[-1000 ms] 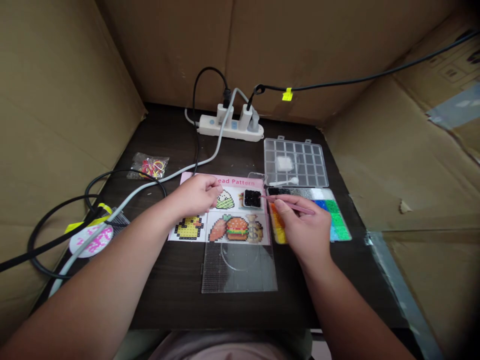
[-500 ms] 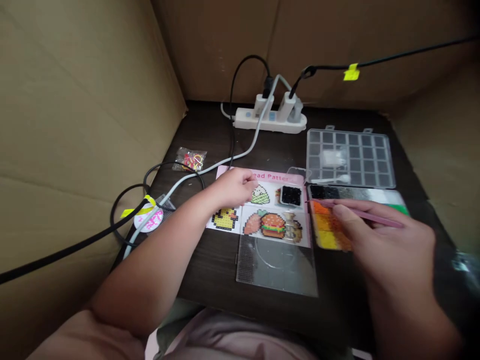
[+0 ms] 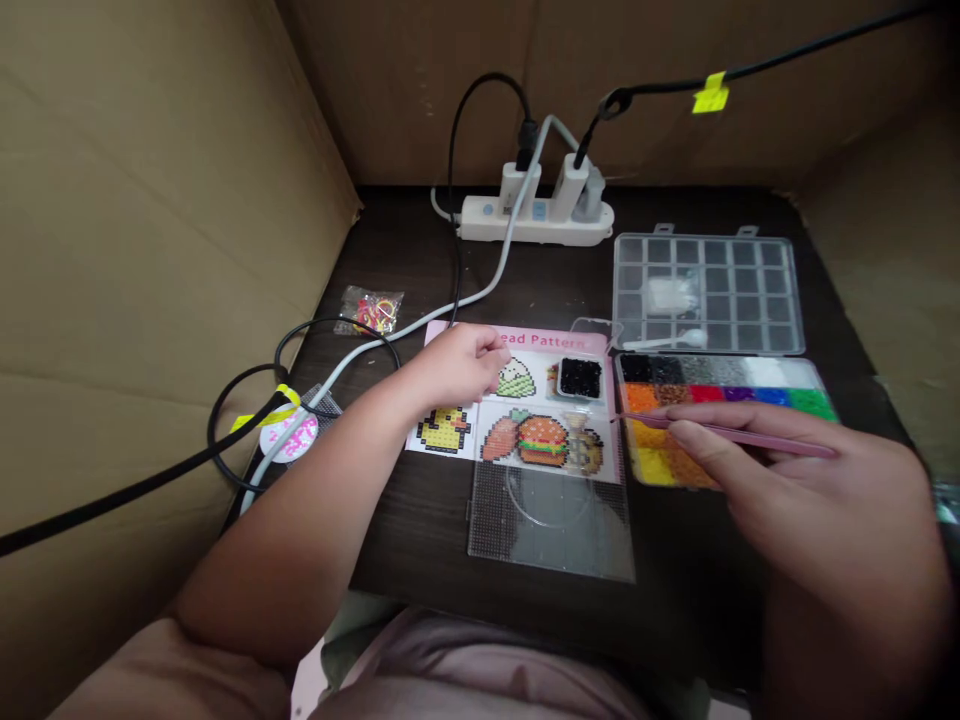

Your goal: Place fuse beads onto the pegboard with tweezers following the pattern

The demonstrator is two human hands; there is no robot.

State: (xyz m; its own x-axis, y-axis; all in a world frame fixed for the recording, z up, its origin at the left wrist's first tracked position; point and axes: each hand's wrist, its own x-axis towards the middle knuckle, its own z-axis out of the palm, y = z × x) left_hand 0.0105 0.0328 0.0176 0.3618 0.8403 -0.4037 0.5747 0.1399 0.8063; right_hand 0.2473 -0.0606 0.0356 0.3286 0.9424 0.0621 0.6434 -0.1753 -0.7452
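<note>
My left hand [image 3: 454, 367] rests with curled fingers on the pink-headed bead pattern sheet [image 3: 551, 342], holding nothing I can see. A small tray of black beads [image 3: 580, 378] sits on that sheet. My right hand [image 3: 795, 480] grips slim pink tweezers [image 3: 727, 434], their tip over the orange section of a multicolour bead box [image 3: 720, 415]. The hand hides the box's front corner. A transparent pegboard [image 3: 547, 525] lies just below the sheet, nearer me.
Behind the sheet stand a white power strip [image 3: 536, 220] with plugged cables and a transparent compartment box [image 3: 709, 295]. At left lie a bag of small bands [image 3: 370, 311], a round pink-and-white disc [image 3: 289, 435] and looped black cables [image 3: 240, 440]. Cardboard walls surround the dark table.
My right hand has moved rightward from the black-bead tray to the bead box, with the tweezers still in it. My left hand stays on the sheet. The view has shifted as my head turned.
</note>
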